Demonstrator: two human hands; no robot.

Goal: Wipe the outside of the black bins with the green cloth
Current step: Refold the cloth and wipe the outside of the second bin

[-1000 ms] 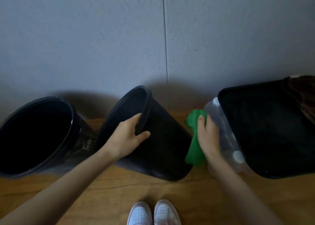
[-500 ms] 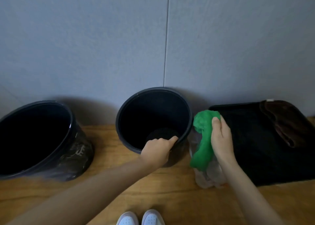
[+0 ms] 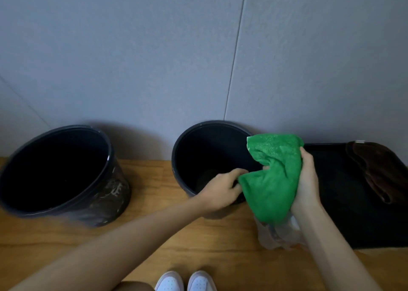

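White shoes at 6 o'clock on wooden floor; left hand centre, fingers curled over near rim of upright middle bin; right hand towards 3 o'clock, clenched on green cloth bunched above that rim; second bin at 9 o'clock; grey wall behind.

dim, even light | soft shadows on wall | wide-angle bending at edges

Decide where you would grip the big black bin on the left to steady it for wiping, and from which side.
Take the left bin by its near rim, from above, fingers inside and thumb outside. It stands upright, mouth open, and its wall looks too broad for one hand; the thin lip probably gives the surest hold, as the left hand has on the middle bin.
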